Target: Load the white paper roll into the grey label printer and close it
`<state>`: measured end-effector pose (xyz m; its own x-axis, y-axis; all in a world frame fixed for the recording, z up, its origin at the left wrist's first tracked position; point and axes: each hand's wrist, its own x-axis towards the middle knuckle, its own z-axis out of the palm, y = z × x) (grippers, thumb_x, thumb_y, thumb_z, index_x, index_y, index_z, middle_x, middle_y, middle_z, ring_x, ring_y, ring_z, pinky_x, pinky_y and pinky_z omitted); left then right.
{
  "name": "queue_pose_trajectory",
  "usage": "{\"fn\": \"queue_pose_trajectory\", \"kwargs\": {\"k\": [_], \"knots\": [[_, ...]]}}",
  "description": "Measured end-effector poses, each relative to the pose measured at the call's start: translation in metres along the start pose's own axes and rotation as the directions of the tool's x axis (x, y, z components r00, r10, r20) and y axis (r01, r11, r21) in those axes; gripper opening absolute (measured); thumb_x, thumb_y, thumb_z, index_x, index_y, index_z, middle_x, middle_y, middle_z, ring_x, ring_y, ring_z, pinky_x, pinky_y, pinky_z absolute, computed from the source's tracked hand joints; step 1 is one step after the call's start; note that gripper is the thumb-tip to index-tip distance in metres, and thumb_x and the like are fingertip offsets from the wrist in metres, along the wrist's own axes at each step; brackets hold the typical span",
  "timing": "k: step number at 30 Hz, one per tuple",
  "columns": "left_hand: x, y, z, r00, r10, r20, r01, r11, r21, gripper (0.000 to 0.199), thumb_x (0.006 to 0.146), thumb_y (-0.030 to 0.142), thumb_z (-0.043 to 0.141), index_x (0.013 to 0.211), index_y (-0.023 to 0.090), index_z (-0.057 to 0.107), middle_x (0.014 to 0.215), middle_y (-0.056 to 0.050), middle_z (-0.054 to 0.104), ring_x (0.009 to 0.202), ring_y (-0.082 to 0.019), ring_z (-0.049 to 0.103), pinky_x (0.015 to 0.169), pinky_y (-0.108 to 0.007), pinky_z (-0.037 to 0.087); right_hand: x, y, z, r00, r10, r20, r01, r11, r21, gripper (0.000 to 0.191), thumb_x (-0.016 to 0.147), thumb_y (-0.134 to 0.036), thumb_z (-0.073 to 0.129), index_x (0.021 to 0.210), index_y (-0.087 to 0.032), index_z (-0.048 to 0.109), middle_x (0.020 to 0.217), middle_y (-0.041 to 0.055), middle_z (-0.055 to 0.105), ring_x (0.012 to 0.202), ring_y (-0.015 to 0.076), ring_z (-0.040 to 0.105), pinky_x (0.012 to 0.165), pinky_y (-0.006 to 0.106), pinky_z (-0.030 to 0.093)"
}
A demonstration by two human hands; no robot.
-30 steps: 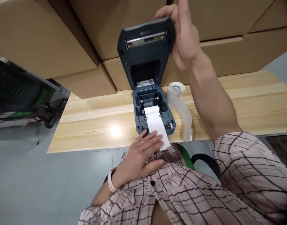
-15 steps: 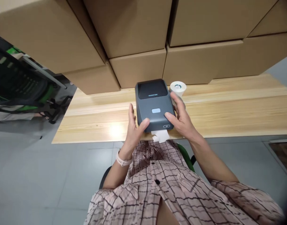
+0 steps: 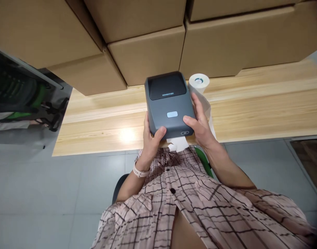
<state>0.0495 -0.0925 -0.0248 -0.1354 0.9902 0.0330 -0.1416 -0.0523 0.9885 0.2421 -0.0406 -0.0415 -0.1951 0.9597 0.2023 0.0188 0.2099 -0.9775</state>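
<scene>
A dark grey label printer [image 3: 170,107] with a glossy black window and a light button sits between my two hands over the table. My left hand [image 3: 151,141] grips its left side, thumb on the front top edge. On the opposite side, my right hand [image 3: 201,126] holds it with fingers along the flank and thumb on top. Torn white label paper [image 3: 179,143] sticks out of the printer's front. Just behind my right hand stands a roll of white labels [image 3: 199,82], with a loose strip trailing down past my wrist.
Stacked cardboard boxes [image 3: 148,55] line the back of the wooden table [image 3: 264,103]. A chair with black and green parts [image 3: 31,90] is on the left. The table's front edge runs close to my lap.
My left hand has closed in against the printer's side. The view has shifted, and more of the label roll and its trailing strip now shows.
</scene>
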Motion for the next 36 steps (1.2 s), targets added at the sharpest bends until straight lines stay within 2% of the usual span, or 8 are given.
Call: {"fn": "queue_pose_trajectory", "kwargs": {"k": [4, 6, 9, 11, 18, 23, 30, 36], "knots": [[-0.017, -0.016, -0.011, 0.992, 0.109, 0.063, -0.117, 0.982, 0.150, 0.091, 0.097, 0.060, 0.073, 0.173, 0.034, 0.030, 0.175, -0.010, 0.040, 0.164, -0.038, 0.037, 0.137, -0.055, 0.031, 0.000, 0.002, -0.001, 1.000, -0.027, -0.007, 0.027, 0.999, -0.033, 0.097, 0.095, -0.074, 0.062, 0.175, -0.039, 0.020, 0.184, 0.0011, 0.028, 0.172, 0.0294, 0.024, 0.142, 0.055, 0.021], [-0.034, -0.032, -0.014, 0.932, 0.357, 0.060, -0.353, 0.863, 0.362, 0.094, 0.096, 0.051, 0.076, 0.174, 0.038, 0.024, 0.181, -0.008, 0.027, 0.168, -0.037, 0.026, 0.138, -0.056, 0.026, 0.000, 0.005, -0.002, 0.999, -0.036, -0.024, 0.035, 0.998, -0.047, 0.097, 0.096, -0.077, 0.060, 0.175, -0.037, 0.019, 0.184, 0.0035, 0.029, 0.171, 0.0287, 0.026, 0.141, 0.055, 0.022], [-0.052, -0.057, -0.011, 0.561, 0.813, 0.154, -0.678, 0.345, 0.649, 0.097, 0.083, 0.041, 0.091, 0.165, 0.043, 0.040, 0.165, -0.007, 0.046, 0.156, -0.036, 0.037, 0.135, -0.058, 0.026, 0.000, 0.013, 0.000, 0.997, -0.064, -0.047, 0.060, 0.995, -0.075, 0.095, 0.099, -0.078, 0.053, 0.175, -0.036, 0.016, 0.183, 0.0066, 0.030, 0.170, 0.0278, 0.029, 0.140, 0.055, 0.027], [-0.053, -0.065, -0.004, 0.455, 0.865, 0.210, -0.642, 0.155, 0.751, 0.074, 0.084, 0.038, 0.091, 0.150, 0.041, 0.057, 0.144, -0.008, 0.059, 0.138, -0.034, 0.049, 0.128, -0.056, 0.032, 0.000, 0.018, 0.002, 0.995, -0.086, -0.053, 0.079, 0.990, -0.116, 0.089, 0.102, -0.075, 0.048, 0.175, -0.035, 0.014, 0.181, 0.0077, 0.033, 0.169, 0.0269, 0.032, 0.138, 0.055, 0.032], [-0.029, -0.044, 0.007, 0.370, 0.875, 0.312, -0.663, 0.013, 0.749, 0.019, 0.096, 0.017, 0.076, 0.098, 0.036, 0.080, 0.090, -0.006, 0.065, 0.095, -0.025, 0.049, 0.093, -0.042, 0.035, -0.003, -0.014, -0.008, 0.920, -0.382, -0.087, 0.251, 0.745, -0.618, 0.066, 0.107, -0.059, 0.050, 0.168, -0.038, 0.036, 0.183, 0.0050, 0.028, 0.171, 0.0386, 0.021, 0.134, 0.074, 0.025], [-0.033, -0.040, 0.002, 0.449, 0.823, 0.347, -0.707, 0.090, 0.701, 0.027, 0.090, 0.008, 0.079, 0.101, 0.032, 0.080, 0.090, -0.005, 0.067, 0.093, -0.023, 0.050, 0.090, -0.041, 0.031, 0.003, -0.050, -0.019, 0.853, -0.455, 0.255, 0.458, 0.418, -0.784, 0.038, 0.112, -0.049, 0.043, 0.133, -0.041, 0.074, 0.181, -0.0105, 0.034, 0.173, 0.0389, 0.014, 0.135, 0.075, 0.007], [-0.036, -0.035, -0.001, 0.395, 0.877, 0.274, -0.765, 0.148, 0.627, 0.024, 0.101, 0.040, 0.065, 0.118, 0.027, 0.075, 0.096, -0.006, 0.066, 0.092, -0.025, 0.057, 0.088, -0.042, 0.041, 0.009, -0.043, -0.012, 0.871, -0.329, 0.364, 0.483, 0.442, -0.756, 0.046, 0.111, -0.062, 0.044, 0.131, -0.032, 0.073, 0.178, -0.0018, 0.043, 0.173, 0.0365, 0.017, 0.136, 0.074, 0.002], [-0.016, -0.008, -0.019, 0.407, 0.908, -0.100, -0.665, 0.370, 0.649, 0.030, 0.108, 0.033, 0.047, 0.126, 0.027, 0.070, 0.108, -0.005, 0.066, 0.105, -0.024, 0.063, 0.092, -0.042, 0.053, 0.001, -0.060, -0.040, 0.870, -0.355, 0.341, 0.490, 0.689, -0.534, 0.073, 0.105, -0.079, 0.040, 0.161, -0.033, 0.049, 0.185, 0.0053, 0.025, 0.174, 0.0357, 0.014, 0.137, 0.069, 0.019]]}}
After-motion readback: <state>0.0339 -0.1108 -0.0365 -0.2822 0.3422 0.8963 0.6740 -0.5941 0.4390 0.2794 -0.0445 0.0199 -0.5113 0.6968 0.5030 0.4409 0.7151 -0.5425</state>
